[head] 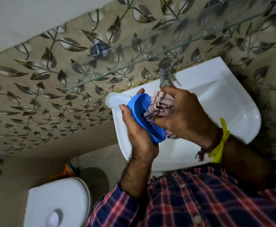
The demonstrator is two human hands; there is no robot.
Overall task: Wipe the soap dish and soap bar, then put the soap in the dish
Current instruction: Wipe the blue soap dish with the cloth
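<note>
White porcelain washbasin (219, 102) hangs on a wall tiled with a grey leaf pattern (35, 89), a chrome tap (165, 74) at its back edge. Lower down stands a white toilet cistern (52, 199) with a round flush button on top. A glass shelf (150, 57) runs along the wall above the basin. Over the basin, the left hand (139, 133) grips a blue slotted soap dish (142, 115), thumb curled over its near rim and fingers (141, 91) wrapped behind its far rim. The right hand (183, 113), yellow thread tied at the wrist, has its fingers bunched tightly round a striped pink cloth (161, 106), which is pressed into the dish's hollow. A translucent white lid or tray (116, 99) lies on the basin's corner, just behind the dish.
</note>
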